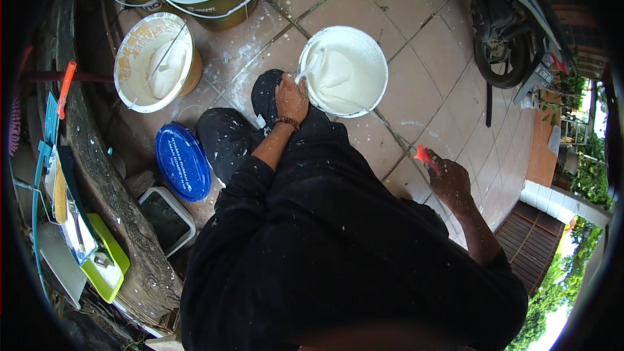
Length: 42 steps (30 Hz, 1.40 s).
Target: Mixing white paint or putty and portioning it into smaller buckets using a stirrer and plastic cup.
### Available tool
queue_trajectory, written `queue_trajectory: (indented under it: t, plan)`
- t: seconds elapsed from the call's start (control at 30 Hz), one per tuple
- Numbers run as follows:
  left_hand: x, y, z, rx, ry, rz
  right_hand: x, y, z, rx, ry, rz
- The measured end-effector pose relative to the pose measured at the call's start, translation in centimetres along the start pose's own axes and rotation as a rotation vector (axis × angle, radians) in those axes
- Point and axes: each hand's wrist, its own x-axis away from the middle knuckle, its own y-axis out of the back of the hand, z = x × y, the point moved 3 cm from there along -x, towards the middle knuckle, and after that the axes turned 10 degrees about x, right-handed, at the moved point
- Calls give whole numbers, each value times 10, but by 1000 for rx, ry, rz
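A round bucket (374, 71) stands on the tiles in front of me, with thick white paint-like stuff (341, 78) inside. My left hand (292, 99), a beaded bracelet at its wrist, is closed at the bucket's left rim. It grips a white-coated tool (316, 64) that slants into the bucket; its exact kind is not clear. Off to the right, apart from the bucket, my right hand (448, 179) is wrapped round an orange-red handle (425, 155). Whatever that handle belongs to is hidden or too small to tell.
Left of the bucket stands a smeared tub (188, 78), with a larger pail (221, 13) behind it. A blue lid (182, 161) lies by my knee. Trays and tools, including a yellow-green tray (107, 260), rest along a wooden log (110, 201). A motorbike (507, 32) is parked far right.
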Motion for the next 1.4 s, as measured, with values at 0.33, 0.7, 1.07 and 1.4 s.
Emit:
queue_trajectory:
  t: [0.33,0.7,1.07,1.4]
  plan:
    - [1,3,-16,-111,-47,95,-38,-31,32,39,33,-80]
    - [-1,2,-19,-147,-80,91,-26,-14,7,82,104,-6]
    - [1,2,-19,-191,-75,98,-38,33,-13,161,154,-58]
    - [-2,4,-19,-168,-63,75,-36,-20,-24,168,117,-45]
